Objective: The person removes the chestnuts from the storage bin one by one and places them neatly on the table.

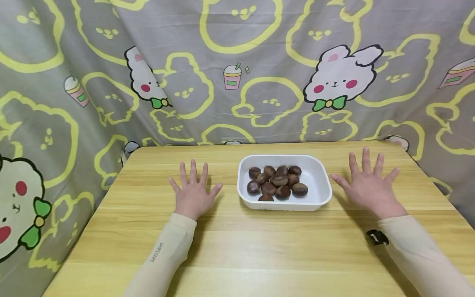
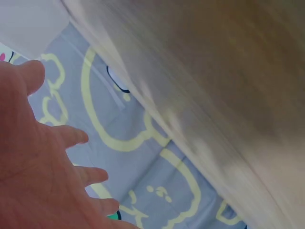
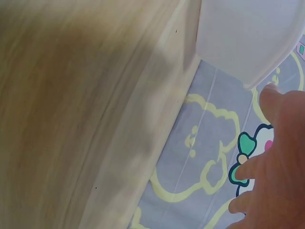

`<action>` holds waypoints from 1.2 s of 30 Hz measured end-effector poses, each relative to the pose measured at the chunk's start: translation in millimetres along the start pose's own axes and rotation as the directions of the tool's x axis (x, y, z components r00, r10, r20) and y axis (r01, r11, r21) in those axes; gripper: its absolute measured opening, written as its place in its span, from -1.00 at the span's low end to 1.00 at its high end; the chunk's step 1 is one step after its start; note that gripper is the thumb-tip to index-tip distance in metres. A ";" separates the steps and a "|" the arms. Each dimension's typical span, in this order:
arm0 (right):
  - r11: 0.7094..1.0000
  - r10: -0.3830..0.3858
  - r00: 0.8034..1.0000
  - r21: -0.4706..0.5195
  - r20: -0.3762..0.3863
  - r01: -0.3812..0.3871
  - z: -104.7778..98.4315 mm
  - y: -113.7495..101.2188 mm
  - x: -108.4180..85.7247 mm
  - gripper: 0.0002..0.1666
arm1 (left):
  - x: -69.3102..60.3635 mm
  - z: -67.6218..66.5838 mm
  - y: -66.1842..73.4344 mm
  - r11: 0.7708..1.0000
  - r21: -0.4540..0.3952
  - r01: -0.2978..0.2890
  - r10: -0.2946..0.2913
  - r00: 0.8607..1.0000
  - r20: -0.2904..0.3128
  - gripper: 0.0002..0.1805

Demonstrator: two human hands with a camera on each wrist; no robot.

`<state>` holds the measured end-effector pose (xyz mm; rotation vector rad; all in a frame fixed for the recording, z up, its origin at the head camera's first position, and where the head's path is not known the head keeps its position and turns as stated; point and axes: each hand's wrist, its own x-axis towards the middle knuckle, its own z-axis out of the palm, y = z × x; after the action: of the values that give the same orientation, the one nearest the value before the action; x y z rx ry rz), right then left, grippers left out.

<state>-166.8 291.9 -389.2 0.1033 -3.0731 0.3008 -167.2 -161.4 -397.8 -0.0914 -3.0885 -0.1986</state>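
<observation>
Several brown chestnuts [image 1: 279, 180] lie in a white rectangular tray [image 1: 315, 204], mostly toward its left and middle. To the left of the tray, my left hand [image 1: 193, 198] is spread palm down with straight fingers, holding nothing. My right hand [image 1: 371, 187] is likewise spread on the other side, its thumb pointing at the tray's right rim without gripping it. In the left wrist view the left hand's palm [image 2: 28, 157] shows, and a corner of the white tray is at the top left. The right wrist view shows the right hand [image 3: 281, 157] below the tray's side [image 3: 243, 43].
The tray stands on a wood-grain table [image 1: 259, 255]. Behind and to the left hangs a grey curtain [image 1: 222, 111] with yellow outlines and cartoon rabbits, meeting the table's far edge. A dark strap [image 1: 377, 237] shows at the right wrist.
</observation>
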 end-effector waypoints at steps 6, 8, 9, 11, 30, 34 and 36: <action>1.000 -0.014 1.000 0.006 -0.014 0.014 -1.4 -3.0 0.4 0.08 | -1.2 -2.6 0.1 1.000 0.014 -0.019 0.019 0.999 -0.029 -0.09; 0.999 -0.044 0.997 0.029 -0.056 0.046 -3.3 -4.5 0.8 0.04 | -0.9 -5.2 1.0 0.999 0.005 -0.038 0.038 0.997 -0.065 -0.08; 0.996 -0.062 0.995 0.057 -0.077 0.066 -4.4 -5.5 1.1 0.01 | -0.6 -6.8 2.1 0.999 -0.008 -0.050 0.049 0.995 -0.089 -0.07; 0.981 -0.099 0.990 0.155 -0.101 0.114 -5.6 -8.4 2.2 -0.05 | 0.8 -10.9 5.2 0.995 -0.049 -0.083 0.075 0.987 -0.140 -0.07; 0.723 -0.116 0.993 0.682 -0.034 0.108 12.7 -25.3 4.4 -0.24 | 21.4 -28.0 91.7 0.623 -0.642 -0.447 0.462 0.872 -0.159 -0.64; 0.708 -0.137 0.989 0.692 -0.059 0.139 17.3 -25.2 4.0 -0.30 | 26.1 -20.8 111.6 0.642 -0.632 -0.435 0.480 0.870 -0.111 -0.65; 0.704 -0.147 0.987 0.693 -0.070 0.154 19.2 -25.6 4.1 -0.33 | 28.2 -16.5 119.1 0.651 -0.628 -0.425 0.479 0.873 -0.095 -0.66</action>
<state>-169.9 262.9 -402.8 0.3759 -2.7179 1.4290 -187.3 -44.1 -365.0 -0.9040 -2.7795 -1.2216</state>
